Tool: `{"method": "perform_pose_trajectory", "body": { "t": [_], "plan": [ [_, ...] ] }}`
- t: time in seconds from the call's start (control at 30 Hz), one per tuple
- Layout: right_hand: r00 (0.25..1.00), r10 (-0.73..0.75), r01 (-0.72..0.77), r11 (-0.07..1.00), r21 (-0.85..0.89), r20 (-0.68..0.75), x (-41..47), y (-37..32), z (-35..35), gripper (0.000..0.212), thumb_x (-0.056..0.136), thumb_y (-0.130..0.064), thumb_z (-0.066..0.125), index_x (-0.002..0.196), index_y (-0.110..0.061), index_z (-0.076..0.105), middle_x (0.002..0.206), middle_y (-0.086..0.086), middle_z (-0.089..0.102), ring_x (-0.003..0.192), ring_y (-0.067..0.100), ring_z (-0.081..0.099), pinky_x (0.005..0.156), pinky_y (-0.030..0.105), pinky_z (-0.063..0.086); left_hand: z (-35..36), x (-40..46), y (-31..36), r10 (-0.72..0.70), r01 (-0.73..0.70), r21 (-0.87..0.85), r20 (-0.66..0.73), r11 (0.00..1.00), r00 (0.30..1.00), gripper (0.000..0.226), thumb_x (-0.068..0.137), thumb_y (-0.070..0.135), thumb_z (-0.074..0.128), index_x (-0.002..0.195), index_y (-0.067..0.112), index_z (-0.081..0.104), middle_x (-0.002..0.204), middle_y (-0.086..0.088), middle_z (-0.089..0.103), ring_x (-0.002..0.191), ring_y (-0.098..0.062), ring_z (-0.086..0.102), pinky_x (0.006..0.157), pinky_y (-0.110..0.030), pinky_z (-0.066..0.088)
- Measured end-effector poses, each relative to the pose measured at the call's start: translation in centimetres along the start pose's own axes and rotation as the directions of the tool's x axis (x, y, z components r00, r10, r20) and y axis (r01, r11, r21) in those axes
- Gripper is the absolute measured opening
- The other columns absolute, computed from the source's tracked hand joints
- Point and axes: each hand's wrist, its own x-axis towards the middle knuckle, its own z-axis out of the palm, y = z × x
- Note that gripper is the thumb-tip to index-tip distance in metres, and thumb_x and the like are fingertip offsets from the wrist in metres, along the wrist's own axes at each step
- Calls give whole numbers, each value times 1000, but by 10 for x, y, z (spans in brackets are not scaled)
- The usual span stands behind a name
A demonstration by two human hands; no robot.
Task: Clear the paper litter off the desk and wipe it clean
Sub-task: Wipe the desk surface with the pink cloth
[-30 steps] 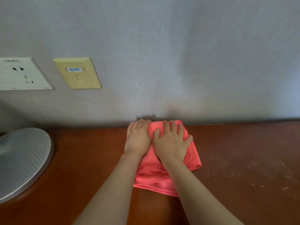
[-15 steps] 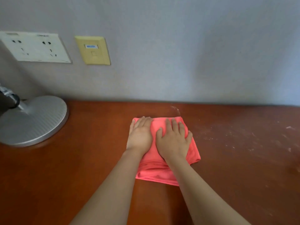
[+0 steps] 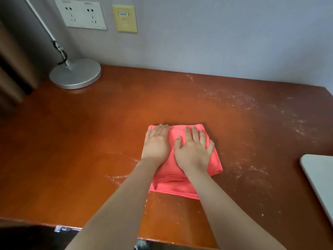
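A folded pink cloth lies flat in the middle of the reddish-brown desk. My left hand presses on the cloth's left half with straight fingers. Beside it, my right hand presses flat on the right half, fingers spread. White dusty smears streak the desk to the right of the cloth, and thinner white smears lie to its left. No paper litter shows on the desk.
A silver round lamp base with its slanted pole stands at the back left by the wall. Wall sockets and a yellow plate sit above. A pale grey flat object lies at the right edge.
Both hands have drawn the cloth back from the wall toward the desk's front edge. The view has tilted down, bringing the lamp base, desk front and grey object into sight.
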Motion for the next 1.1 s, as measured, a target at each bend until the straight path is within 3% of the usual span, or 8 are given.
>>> {"method": "perform_pose_trajectory", "body": {
  "t": [0.37,0.93,1.1],
  "plan": [
    [997,65,-63,997,-49,35,-16,4,-1,53,95,-44,29,146,-30,27,156,-8,21,144,15,8,106,50,1,-2,-14,4,43,-43,-4,54,999,998,42,98,22,37,140,19,40,147,0,39,140,-9,25,111,-22,-4],
    [981,192,-191,981,27,-28,173,-43,21,53,94,-40,30,145,-26,32,155,-3,23,143,23,12,111,56,3,11,197,-18,184,-176,-93,80,980,980,40,93,11,39,130,18,51,138,-3,50,133,-16,36,113,-29,10],
    [984,156,-155,988,10,-81,209,-47,24,52,94,-40,32,142,-24,37,153,-2,29,141,23,18,110,57,7,15,226,-17,188,-185,-70,39,980,981,38,93,12,39,129,19,52,135,0,52,131,-16,38,113,-31,10]
  ]
}}
